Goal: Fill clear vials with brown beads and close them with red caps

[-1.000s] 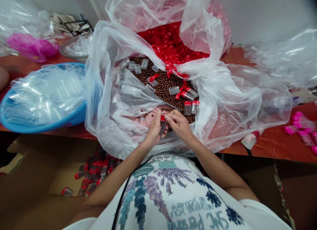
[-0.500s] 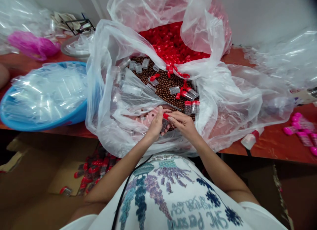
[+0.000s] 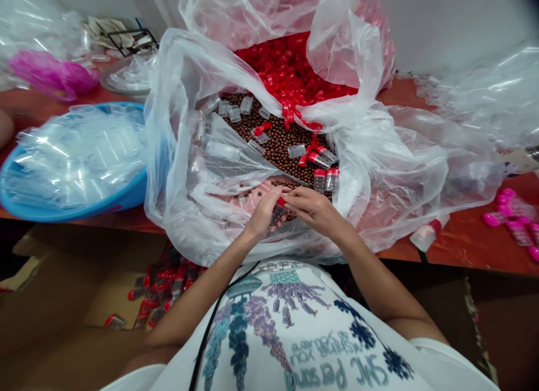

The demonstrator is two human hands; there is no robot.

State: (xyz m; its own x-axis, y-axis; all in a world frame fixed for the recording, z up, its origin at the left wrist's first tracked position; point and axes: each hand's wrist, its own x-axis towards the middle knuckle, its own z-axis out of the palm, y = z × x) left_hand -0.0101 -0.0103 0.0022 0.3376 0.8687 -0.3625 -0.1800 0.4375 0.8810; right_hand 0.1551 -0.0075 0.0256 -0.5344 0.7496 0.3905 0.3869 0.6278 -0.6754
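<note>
Left hand [image 3: 264, 212] wraps a small red-capped container [image 3: 277, 215] while the right hand [image 3: 315, 210] pinches its cap [image 3: 281, 201] — the clear body looks light, stiff and slick, likely best held by its sides. Counted left to right: one blue basin [image 3: 80, 213] left of the left hand, one container between both hands, two brown-filled containers [image 3: 332, 181] just beyond the right.

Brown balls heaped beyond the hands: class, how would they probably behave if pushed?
The brown balls would probably roll, being round. Lying loose, they would likely scatter rather than move together. Their glossy look suggests they may feel slippery.
</note>
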